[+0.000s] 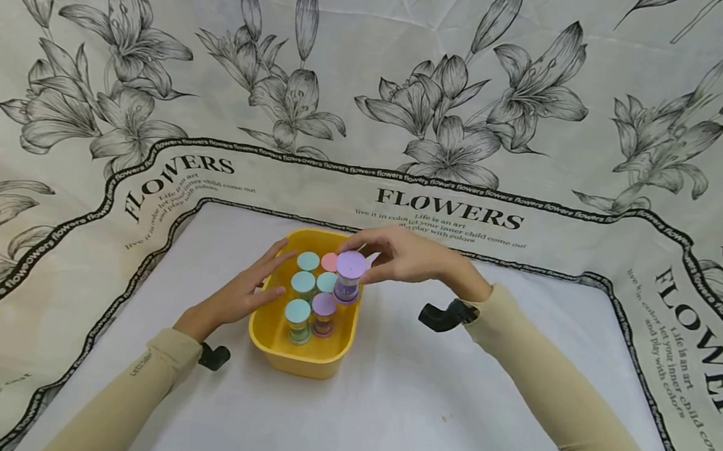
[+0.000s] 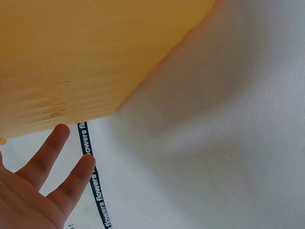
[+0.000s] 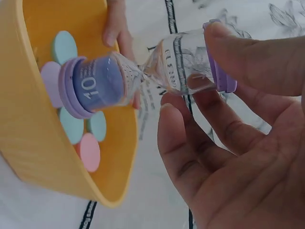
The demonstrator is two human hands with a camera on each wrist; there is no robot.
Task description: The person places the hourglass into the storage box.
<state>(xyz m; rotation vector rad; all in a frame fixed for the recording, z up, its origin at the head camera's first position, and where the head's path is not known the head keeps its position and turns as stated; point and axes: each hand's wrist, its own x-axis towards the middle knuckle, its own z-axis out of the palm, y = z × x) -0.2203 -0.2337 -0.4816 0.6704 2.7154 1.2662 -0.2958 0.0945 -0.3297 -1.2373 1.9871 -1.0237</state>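
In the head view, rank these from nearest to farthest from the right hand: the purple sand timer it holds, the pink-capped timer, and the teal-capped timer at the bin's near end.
1. Purple sand timer: gripped by the right hand, at the yellow bin's far right.
2. Pink-capped timer: just left of the purple one, far end.
3. Teal-capped timer: near end, toward the person.
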